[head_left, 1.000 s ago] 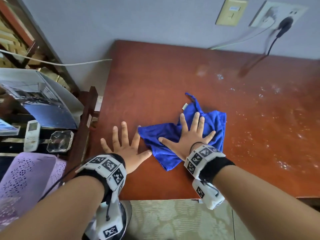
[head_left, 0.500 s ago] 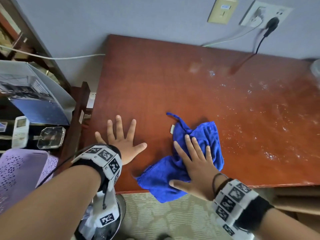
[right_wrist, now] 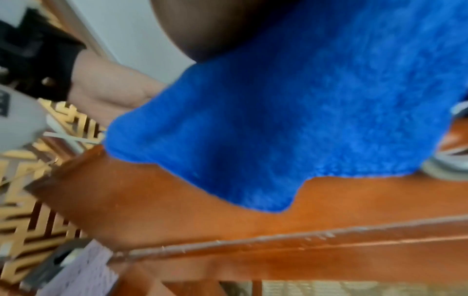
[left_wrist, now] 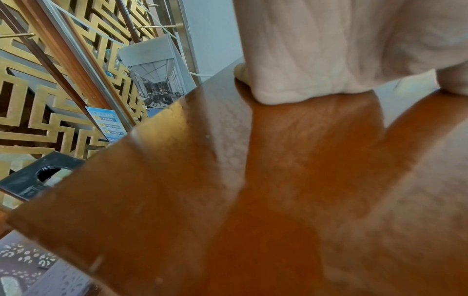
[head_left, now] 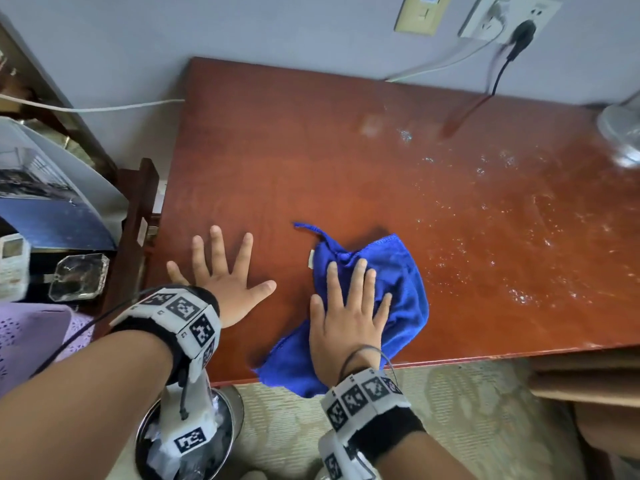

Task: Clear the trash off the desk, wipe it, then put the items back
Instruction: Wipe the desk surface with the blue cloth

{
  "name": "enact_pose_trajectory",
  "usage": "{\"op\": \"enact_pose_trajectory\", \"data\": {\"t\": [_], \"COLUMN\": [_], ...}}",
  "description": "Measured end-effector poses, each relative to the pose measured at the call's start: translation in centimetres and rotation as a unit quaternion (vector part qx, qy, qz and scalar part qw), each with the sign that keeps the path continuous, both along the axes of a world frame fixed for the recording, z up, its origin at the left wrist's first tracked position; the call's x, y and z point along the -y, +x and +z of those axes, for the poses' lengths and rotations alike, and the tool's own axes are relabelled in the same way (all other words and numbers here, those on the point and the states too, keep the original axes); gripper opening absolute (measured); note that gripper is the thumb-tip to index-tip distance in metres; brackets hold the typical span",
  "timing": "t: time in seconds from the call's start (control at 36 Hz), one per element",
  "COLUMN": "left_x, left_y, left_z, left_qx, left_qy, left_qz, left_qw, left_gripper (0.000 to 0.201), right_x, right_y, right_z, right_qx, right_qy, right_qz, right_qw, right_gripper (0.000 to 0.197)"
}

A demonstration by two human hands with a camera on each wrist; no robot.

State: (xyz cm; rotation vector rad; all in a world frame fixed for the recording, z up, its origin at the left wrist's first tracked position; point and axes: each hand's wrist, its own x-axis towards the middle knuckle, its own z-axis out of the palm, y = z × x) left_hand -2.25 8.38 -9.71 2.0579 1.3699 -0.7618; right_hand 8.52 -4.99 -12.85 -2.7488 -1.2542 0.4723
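Note:
A crumpled blue cloth (head_left: pixel 398 278) lies on the reddish wooden desk (head_left: pixel 311 150) near its front edge, one corner hanging over. My right hand (head_left: pixel 349 306) lies flat on the cloth with straight fingers, pressing it down. My left hand (head_left: pixel 225 275) rests flat on the bare desk to the left of the cloth, fingers spread. In the right wrist view the blue cloth (right_wrist: pixel 303 120) fills the frame above the desk's front edge (right_wrist: pixel 278 240). In the left wrist view the palm (left_wrist: pixel 329 50) presses on the desk top (left_wrist: pixel 228 200). Wet streaks and droplets (head_left: pixel 519 220) cover the desk's right half.
A metal trash bin (head_left: pixel 194 434) with crumpled paper stands on the floor under my left wrist. Left of the desk are a glass ashtray (head_left: pixel 78 277), a remote (head_left: pixel 12 265) and a brochure (head_left: pixel 52 202). A fan base (head_left: pixel 621 133) sits at the desk's right. Cables (head_left: pixel 498 64) hang from a wall socket.
My right hand dragged the cloth toward the front edge, then shifted slightly away from it and rightward. The left hand stayed flat in place.

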Motion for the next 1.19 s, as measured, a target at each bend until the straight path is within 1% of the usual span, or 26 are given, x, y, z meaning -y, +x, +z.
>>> {"op": "enact_pose_trajectory", "data": {"t": [0.06, 0.11, 0.19, 0.33, 0.39, 0.47, 0.56, 0.61, 0.64, 0.69, 0.75, 0.81, 0.86, 0.92, 1.03, 1.11, 1.19], "left_x": [0.0, 0.0, 0.0, 0.1, 0.2, 0.2, 0.2, 0.2, 0.2, 0.2, 0.3, 0.3, 0.3, 0.3, 0.4, 0.4, 0.4], "left_y": [0.0, 0.0, 0.0, 0.0, 0.0, 0.1, 0.2, 0.2, 0.2, 0.2, 0.3, 0.3, 0.3, 0.3, 0.2, 0.2, 0.2], "left_z": [0.1, 0.2, 0.1, 0.1, 0.1, 0.1, 0.2, 0.2, 0.2, 0.2, 0.1, 0.0, 0.0, 0.0, 0.1, 0.1, 0.2], "left_qx": [0.001, -0.001, -0.004, -0.008, -0.007, -0.007, -0.011, -0.014, -0.015, -0.016, -0.019, -0.021, -0.022, -0.021, -0.021, -0.014, -0.014], "left_qy": [-0.001, -0.001, -0.002, 0.000, 0.003, 0.002, 0.001, 0.001, 0.000, 0.004, 0.012, 0.016, 0.018, 0.019, 0.020, 0.020, 0.017], "left_qz": [0.001, 0.000, 0.000, 0.001, 0.004, 0.009, 0.014, 0.017, 0.018, 0.020, 0.021, 0.023, 0.024, 0.022, 0.020, 0.024, 0.025], "left_qw": [1.000, 1.000, 1.000, 1.000, 1.000, 1.000, 1.000, 1.000, 1.000, 1.000, 1.000, 0.999, 0.999, 0.999, 0.999, 0.999, 0.999], "left_gripper": [0.082, 0.081, 0.082, 0.083, 0.083, 0.083, 0.083, 0.083, 0.083, 0.083, 0.083, 0.082, 0.082, 0.082, 0.082, 0.082, 0.083], "right_x": [1.0, 2.1, 3.7, 5.0, 5.4, 6.0, 6.6, 7.1, 7.4, 8.0, 8.2, 7.6, 6.6, 5.5, 4.8, 5.3, 6.4], "right_y": [0.4, 1.0, 2.4, 5.4, 7.1, 10.4, 13.1, 13.4, 13.1, 12.1, 10.9, 9.3, 7.6, 6.3, 5.8, 6.4, 7.5], "right_z": [0.2, 0.3, 0.4, 0.3, 0.5, 0.6, 0.9, 1.3, 1.4, 1.4, 0.9, 0.3, 0.1, 0.2, 0.2, 0.5, 0.5], "right_qx": [0.013, -0.002, -0.012, 0.002, -0.005, -0.022, -0.040, -0.068, -0.086, -0.086, -0.055, -0.036, -0.039, -0.052, -0.037, -0.043, -0.052], "right_qy": [0.020, 0.013, 0.030, -0.001, -0.004, -0.006, 0.006, 0.052, 0.094, 0.192, 0.244, 0.228, 0.164, 0.101, 0.036, 0.018, 0.020], "right_qz": [0.043, 0.095, 0.156, 0.232, 0.279, 0.363, 0.402, 0.379, 0.347, 0.244, 0.113, 0.009, -0.038, -0.058, -0.062, -0.018, 0.061], "right_qw": [0.999, 0.995, 0.987, 0.973, 0.960, 0.931, 0.915, 0.921, 0.929, 0.947, 0.961, 0.973, 0.985, 0.992, 0.997, 0.999, 0.997], "right_gripper": [0.065, 0.063, 0.058, 0.051, 0.049, 0.048, 0.048, 0.051, 0.052, 0.048, 0.047, 0.054, 0.065, 0.070, 0.066, 0.061, 0.058]}}
